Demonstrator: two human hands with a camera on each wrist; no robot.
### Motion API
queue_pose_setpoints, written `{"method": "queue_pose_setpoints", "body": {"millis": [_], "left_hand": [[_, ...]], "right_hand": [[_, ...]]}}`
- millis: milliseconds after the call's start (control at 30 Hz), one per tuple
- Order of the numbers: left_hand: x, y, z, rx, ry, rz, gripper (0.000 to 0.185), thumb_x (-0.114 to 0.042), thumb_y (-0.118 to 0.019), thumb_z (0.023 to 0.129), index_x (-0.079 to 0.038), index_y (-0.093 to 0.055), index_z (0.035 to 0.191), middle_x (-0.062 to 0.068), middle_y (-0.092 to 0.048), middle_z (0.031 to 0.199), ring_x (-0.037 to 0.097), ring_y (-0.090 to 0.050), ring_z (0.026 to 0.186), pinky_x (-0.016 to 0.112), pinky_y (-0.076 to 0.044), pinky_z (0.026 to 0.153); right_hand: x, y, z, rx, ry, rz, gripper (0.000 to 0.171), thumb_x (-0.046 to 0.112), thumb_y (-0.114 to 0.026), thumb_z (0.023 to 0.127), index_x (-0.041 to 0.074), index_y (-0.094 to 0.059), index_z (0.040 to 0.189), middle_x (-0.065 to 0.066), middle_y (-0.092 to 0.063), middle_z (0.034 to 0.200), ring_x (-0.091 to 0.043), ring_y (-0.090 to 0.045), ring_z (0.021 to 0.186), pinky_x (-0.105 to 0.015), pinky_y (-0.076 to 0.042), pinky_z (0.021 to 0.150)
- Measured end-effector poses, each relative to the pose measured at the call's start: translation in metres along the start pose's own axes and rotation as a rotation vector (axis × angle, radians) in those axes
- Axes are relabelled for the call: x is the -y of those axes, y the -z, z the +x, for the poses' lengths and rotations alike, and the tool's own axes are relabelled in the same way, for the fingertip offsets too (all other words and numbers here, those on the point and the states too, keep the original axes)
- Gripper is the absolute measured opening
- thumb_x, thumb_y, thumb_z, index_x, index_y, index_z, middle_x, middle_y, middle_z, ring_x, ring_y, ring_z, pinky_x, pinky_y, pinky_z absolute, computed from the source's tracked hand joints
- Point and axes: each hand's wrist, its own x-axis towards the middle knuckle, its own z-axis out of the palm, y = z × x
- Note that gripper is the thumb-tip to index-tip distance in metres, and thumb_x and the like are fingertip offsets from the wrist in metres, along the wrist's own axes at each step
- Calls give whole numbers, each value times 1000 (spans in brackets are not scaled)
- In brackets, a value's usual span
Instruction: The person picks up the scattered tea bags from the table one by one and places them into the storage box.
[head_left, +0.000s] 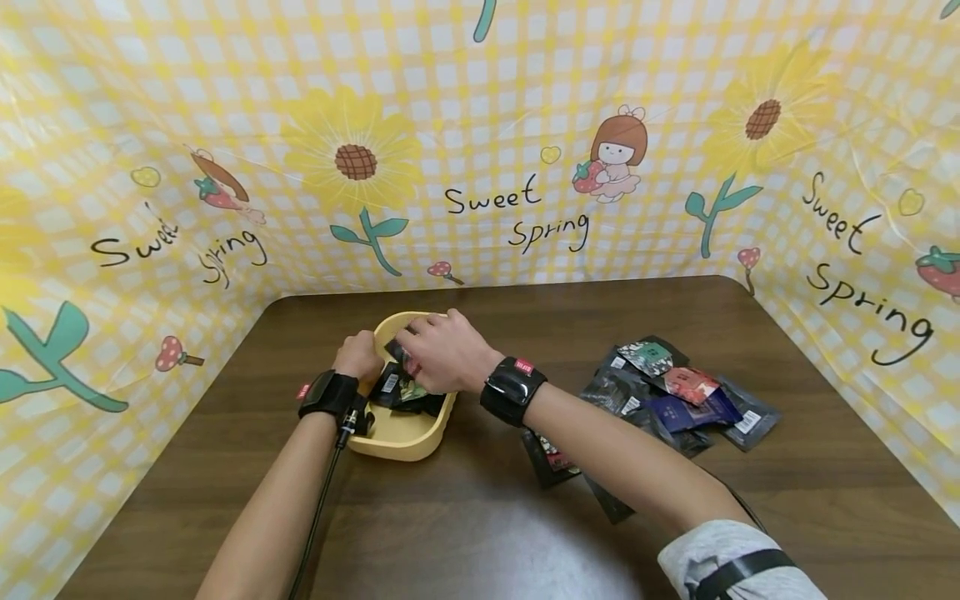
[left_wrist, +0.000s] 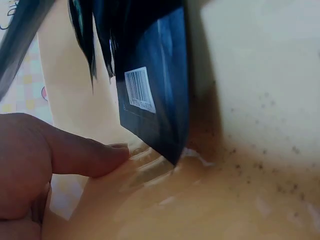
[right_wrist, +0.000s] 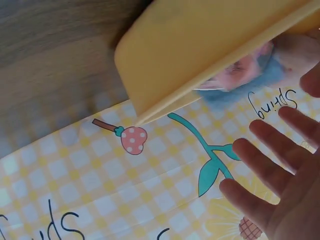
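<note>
A yellow plastic box [head_left: 405, 446] stands on the table's left half, with several dark packets [head_left: 390, 387] inside. At its left rim, my left hand [head_left: 360, 358] grips the wall; the left wrist view shows the thumb [left_wrist: 90, 155] against it, near a dark packet with a barcode label [left_wrist: 140, 90]. Over the box's right side is my right hand [head_left: 450, 350], and a pink-and-dark packet [head_left: 405, 357] lies under its fingers. The right wrist view shows those fingers [right_wrist: 265, 167] spread apart, with the blurred pink packet [right_wrist: 240, 72] inside the rim.
Right of the box, a loose pile of flat packets [head_left: 618, 387] lies on the brown table [head_left: 465, 517], with a red one [head_left: 690, 385] and a purple one [head_left: 693, 412] on top. My right forearm [head_left: 622, 450] crosses its near edge. A yellow checked cloth [head_left: 480, 108] surrounds the table.
</note>
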Motion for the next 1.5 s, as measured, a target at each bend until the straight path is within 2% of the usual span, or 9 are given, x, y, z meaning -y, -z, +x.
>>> {"method": "queue_pose_setpoints", "body": {"millis": [300,467,700,1000,1100,1233,1300,1367,1500], "left_hand": [[0,-1,1,30,19,-12,18,0,-51,78,5,-55,95,19,-56,85,31,-53,72,38,-43,63],[3,-1,2,24,15,-5,12,-1,-50,78,3,-52,89,18,-55,82,32,-53,71,39,-43,63],[2,1,1,11,-5,10,11,-1,-50,78,3,-52,88,19,-55,83,32,-52,72,40,-43,65],[-2,4,-4,18,-2,2,11,-1,-50,78,4,-51,89,18,-55,81,31,-53,71,39,-43,64],[-3,3,-4,20,-2,2,12,-1,-50,79,4,-52,90,18,-55,82,32,-53,71,39,-43,65],[-2,1,-2,31,-4,4,12,-1,-50,79,4,-52,90,18,-55,82,31,-53,71,40,-43,65],[-2,1,-2,33,-5,5,11,-1,-50,79,3,-52,89,18,-54,81,31,-52,71,39,-43,65],[-2,1,-3,32,-8,0,10,0,-49,79,3,-51,89,18,-54,80,31,-52,70,40,-42,65],[-2,1,-3,23,-9,4,10,-1,-50,78,3,-51,88,19,-55,82,32,-53,72,40,-43,65]], "right_hand": [[-18,1,-22,106,-65,32,32,40,-53,83,22,-62,108,2,-63,106,-17,-61,96,-36,-49,76],[-46,-1,-40,150,-181,78,32,40,-56,85,18,-61,109,-1,-64,108,-20,-61,97,-37,-51,81],[-98,-10,-76,263,-387,175,53,53,-56,88,13,-59,122,-7,-64,119,-26,-62,104,-46,-53,83],[-170,-18,-140,475,-599,230,58,63,-61,80,10,-60,103,-7,-64,92,-23,-60,78,-42,-44,64],[-186,-19,-161,522,-655,223,72,66,-63,77,5,-58,114,-12,-65,96,-27,-60,80,-44,-45,66],[-201,-23,-186,583,-727,226,98,70,-63,74,-1,-42,138,-24,-62,117,-41,-61,98,-53,-47,79],[-207,-24,-195,609,-759,238,102,71,-63,73,-2,-38,140,-27,-58,125,-46,-57,106,-57,-44,84],[-209,-25,-201,629,-790,253,101,73,-63,71,-3,-43,135,-27,-59,121,-47,-58,104,-55,-44,82],[-214,-25,-213,661,-838,268,75,79,-59,69,5,-59,84,-11,-56,76,-31,-58,76,-42,-40,68]]}}
